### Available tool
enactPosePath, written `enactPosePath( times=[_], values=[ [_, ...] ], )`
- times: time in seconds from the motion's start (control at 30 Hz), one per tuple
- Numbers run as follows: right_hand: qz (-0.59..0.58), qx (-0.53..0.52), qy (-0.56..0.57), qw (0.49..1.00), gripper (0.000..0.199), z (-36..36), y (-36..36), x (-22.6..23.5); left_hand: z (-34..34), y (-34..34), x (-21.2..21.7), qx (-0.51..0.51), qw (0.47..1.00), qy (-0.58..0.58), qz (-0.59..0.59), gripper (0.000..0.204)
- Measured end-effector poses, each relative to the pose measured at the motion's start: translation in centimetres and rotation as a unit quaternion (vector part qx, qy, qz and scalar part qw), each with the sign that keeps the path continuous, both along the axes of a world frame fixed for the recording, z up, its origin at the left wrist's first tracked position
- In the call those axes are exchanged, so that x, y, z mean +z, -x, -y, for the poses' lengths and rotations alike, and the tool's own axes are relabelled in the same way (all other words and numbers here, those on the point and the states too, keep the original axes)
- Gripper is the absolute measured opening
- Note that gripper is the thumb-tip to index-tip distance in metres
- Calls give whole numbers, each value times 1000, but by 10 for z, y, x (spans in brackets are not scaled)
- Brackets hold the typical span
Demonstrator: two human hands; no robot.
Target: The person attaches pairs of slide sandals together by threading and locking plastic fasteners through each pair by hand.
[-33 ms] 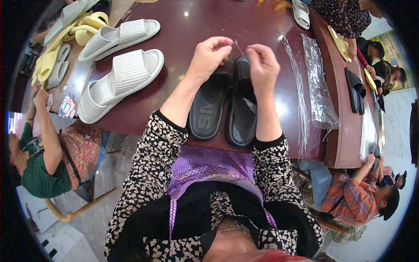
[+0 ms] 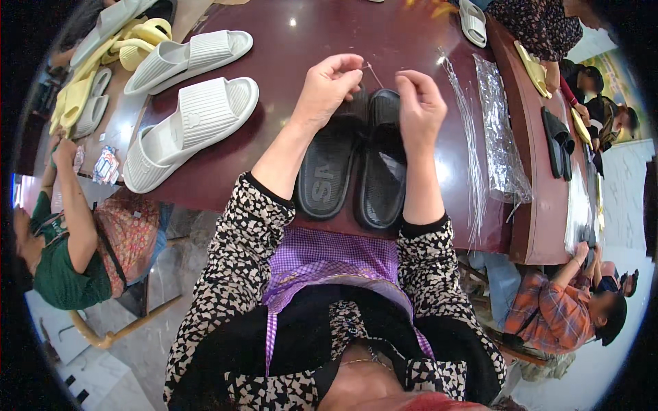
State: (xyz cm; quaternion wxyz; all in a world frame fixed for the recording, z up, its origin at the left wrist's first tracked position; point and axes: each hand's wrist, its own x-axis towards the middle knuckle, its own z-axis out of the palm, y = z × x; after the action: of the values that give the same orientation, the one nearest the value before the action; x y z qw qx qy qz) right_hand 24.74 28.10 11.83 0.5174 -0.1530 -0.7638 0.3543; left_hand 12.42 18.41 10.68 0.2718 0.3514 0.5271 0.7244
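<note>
Below, glossy maroon table (image 2: 295,41), grey marbled floor (image 2: 151,346); left grip (image 2: 332,85) pinching thin strand (image 2: 375,76), right grip (image 2: 421,108) unclear.

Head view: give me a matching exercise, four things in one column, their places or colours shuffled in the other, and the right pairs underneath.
Things
1. middle black slippers
2. two large ribbed pale slippers
3. clear plastic
4. checked apron

Places and colours
A. on the table, just right of the thin strands
B. purple
C. closest to the left hand and the right hand
D. on the table, left of both hands

Right pairs
1-C
2-D
3-A
4-B
</note>
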Motion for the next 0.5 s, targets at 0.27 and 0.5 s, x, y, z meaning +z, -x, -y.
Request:
enactPosePath(
  times=[0.27, 0.5],
  values=[
    [-24, 17, 92, 995, 11, 48, -66, 42, 68, -28, 87, -146, 957, -250, 1, 43],
    [-171, 351, 52, 919, 22, 87, -105, 120, 119, -55, 87, -183, 940, -286, 13, 50]
  ],
)
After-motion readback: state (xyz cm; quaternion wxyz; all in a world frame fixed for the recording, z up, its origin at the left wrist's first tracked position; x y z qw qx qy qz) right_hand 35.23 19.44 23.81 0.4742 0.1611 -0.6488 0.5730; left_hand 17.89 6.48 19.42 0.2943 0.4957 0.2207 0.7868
